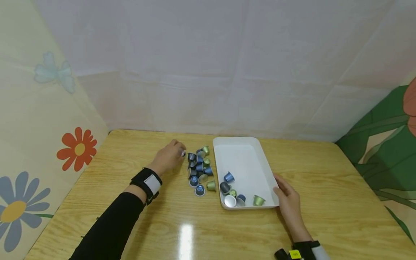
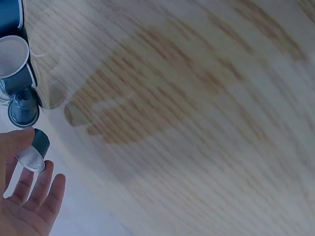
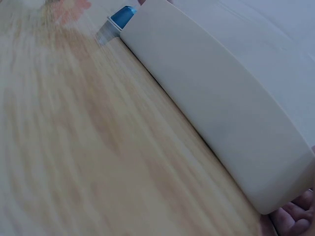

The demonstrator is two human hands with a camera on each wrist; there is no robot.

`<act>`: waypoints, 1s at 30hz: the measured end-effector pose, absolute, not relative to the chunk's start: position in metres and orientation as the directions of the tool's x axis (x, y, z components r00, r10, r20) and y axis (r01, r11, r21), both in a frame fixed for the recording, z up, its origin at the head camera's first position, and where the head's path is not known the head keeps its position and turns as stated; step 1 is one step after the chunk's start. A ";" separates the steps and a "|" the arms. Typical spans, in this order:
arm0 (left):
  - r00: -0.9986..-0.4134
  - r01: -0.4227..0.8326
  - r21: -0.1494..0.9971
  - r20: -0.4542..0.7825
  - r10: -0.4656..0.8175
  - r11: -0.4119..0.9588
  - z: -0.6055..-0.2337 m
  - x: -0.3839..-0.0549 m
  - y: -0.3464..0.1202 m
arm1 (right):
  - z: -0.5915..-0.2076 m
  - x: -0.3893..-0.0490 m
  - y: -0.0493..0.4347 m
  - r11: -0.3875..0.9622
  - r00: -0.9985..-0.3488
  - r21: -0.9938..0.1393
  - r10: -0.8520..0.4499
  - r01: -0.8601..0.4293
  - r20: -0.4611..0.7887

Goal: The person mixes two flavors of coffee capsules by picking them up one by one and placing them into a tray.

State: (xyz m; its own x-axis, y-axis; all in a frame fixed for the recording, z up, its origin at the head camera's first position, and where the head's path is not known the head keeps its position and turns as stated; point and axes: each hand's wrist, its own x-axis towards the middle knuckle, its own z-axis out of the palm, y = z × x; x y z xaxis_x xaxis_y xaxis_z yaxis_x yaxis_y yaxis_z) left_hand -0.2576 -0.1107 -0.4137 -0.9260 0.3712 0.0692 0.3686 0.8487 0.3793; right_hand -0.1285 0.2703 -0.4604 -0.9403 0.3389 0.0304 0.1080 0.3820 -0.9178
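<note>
My left hand (image 1: 168, 156) pinches a dark coffee capsule with a silver lid (image 2: 39, 145) between thumb and fingers, just left of a pile of capsules (image 1: 199, 160) on the table. In the left wrist view the other fingers are spread below it. The pile mixes blue, dark and green capsules, some upright and some on their sides. My right hand (image 1: 288, 203) grips the right side of a white tray (image 1: 243, 155) near its front corner, thumb at the rim. Several capsules lie toward the tray's front, among them a green capsule (image 1: 259, 200) and a blue capsule (image 1: 229, 177).
The wooden table (image 1: 312, 173) reaches back to a pale cloth backdrop (image 1: 227, 72). Flower-patterned panels stand at the left and right sides. A green capsule (image 1: 211, 186) lies close to the tray's left wall.
</note>
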 end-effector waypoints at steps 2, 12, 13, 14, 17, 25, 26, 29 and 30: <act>-0.919 0.388 0.387 0.091 0.384 0.836 -0.414 -0.257 -0.110 | -0.460 -0.128 0.270 0.385 -0.941 -0.917 0.338 0.109 0.030; -0.874 0.486 0.369 0.205 0.441 0.792 -0.414 -0.256 -0.101 | -0.459 -0.127 0.270 0.393 -0.945 -0.912 0.327 0.121 0.015; -0.871 0.492 0.368 0.216 0.442 0.789 -0.413 -0.256 -0.100 | -0.458 -0.127 0.270 0.395 -0.945 -0.910 0.326 0.124 0.013; -0.869 0.494 0.369 0.223 0.441 0.787 -0.413 -0.256 -0.099 | -0.458 -0.127 0.270 0.396 -0.945 -0.910 0.326 0.126 0.011; -0.864 0.502 0.359 0.239 0.443 0.787 -0.412 -0.255 -0.096 | -0.458 -0.127 0.270 0.399 -0.944 -0.907 0.329 0.135 0.005; -0.847 0.531 0.304 0.233 0.479 0.791 -0.409 -0.251 -0.082 | -0.458 -0.127 0.270 0.394 -0.945 -0.907 0.328 0.146 -0.009; -0.840 0.541 0.295 0.234 0.490 0.787 -0.409 -0.250 -0.081 | -0.458 -0.128 0.269 0.394 -0.945 -0.908 0.327 0.145 -0.008; -0.822 0.568 0.270 0.238 0.518 0.778 -0.408 -0.247 -0.074 | -0.458 -0.127 0.269 0.400 -0.945 -0.905 0.327 0.142 -0.004; -0.815 0.578 0.265 0.239 0.528 0.772 -0.408 -0.245 -0.072 | -0.458 -0.127 0.269 0.401 -0.945 -0.905 0.326 0.142 -0.003</act>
State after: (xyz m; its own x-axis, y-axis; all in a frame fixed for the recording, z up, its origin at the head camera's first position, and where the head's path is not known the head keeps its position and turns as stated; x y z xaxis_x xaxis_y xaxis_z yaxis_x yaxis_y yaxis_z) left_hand -0.2452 -0.0716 -0.4077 -0.8147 0.5283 0.2389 0.5782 0.7716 0.2654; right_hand -0.1275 0.2691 -0.4579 -0.9453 0.3262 -0.0032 0.1415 0.4013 -0.9050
